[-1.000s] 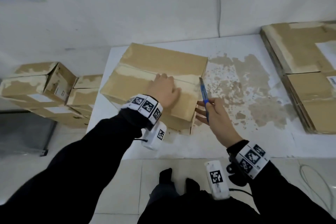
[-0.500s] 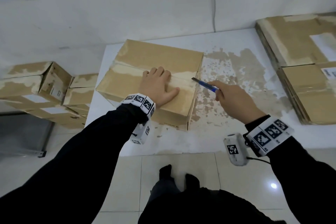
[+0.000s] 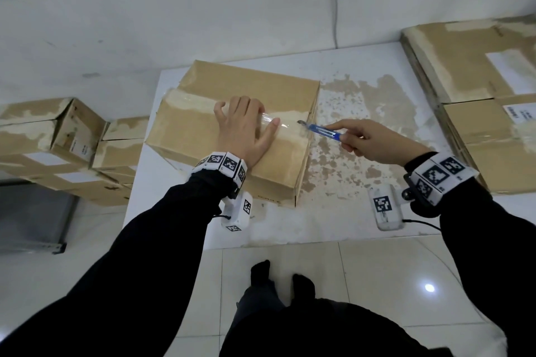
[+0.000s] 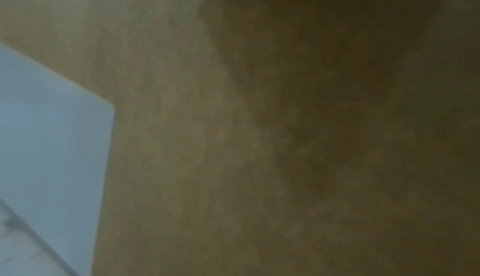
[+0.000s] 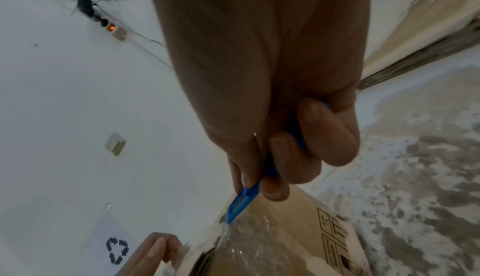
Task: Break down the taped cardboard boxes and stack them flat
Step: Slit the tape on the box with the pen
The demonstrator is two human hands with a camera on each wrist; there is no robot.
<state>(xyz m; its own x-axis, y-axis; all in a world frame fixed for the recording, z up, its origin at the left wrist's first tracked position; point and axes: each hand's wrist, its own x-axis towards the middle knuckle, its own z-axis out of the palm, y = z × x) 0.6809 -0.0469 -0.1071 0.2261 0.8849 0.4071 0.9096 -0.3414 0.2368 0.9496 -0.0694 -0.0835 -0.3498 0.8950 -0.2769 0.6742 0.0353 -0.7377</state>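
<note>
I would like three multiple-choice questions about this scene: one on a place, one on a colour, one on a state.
1. Where does the left hand rest?
A. on the taped brown cardboard box
B. on the floor
C. on the wall

2. What colour is the utility knife?
A. red
B. blue
C. yellow

3. How is the right hand?
A. empty, flat
B. gripping the knife
C. out of view

Key: 1 A, the palm lies flat on the box top; 2 B, the handle shows blue; 3 B, fingers curl round the handle.

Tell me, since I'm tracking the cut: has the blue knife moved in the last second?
Yes. The blue knife in the right hand swung from pointing along the box's right edge to crossing it, tip at the tape.
</note>
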